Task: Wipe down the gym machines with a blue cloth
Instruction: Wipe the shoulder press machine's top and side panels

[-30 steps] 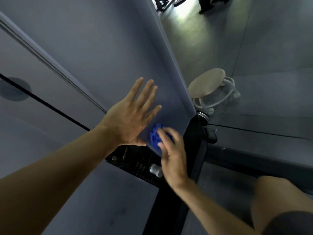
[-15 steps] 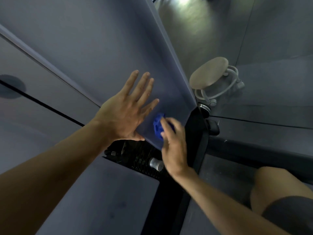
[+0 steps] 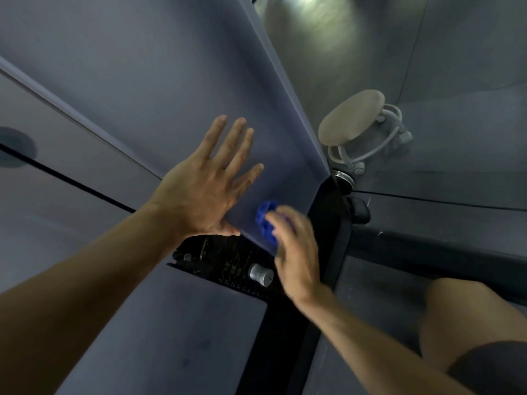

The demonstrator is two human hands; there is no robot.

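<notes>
Right hand [image 3: 296, 252] grips blue cloth [image 3: 266, 219] against grey panel [image 3: 171, 81]; left hand [image 3: 205, 189], at 9 o'clock, lies flat, fingers spread.

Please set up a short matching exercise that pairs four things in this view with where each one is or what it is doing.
Things:
1. left hand
2. blue cloth
3. round stool
4. silver knob

States:
A. bunched under the right hand on the grey panel
B. on the floor beyond the panel's edge
C. fingers spread flat against the panel
D. in the dark gap below the panel

Pairs: 1-C, 2-A, 3-B, 4-D
</notes>
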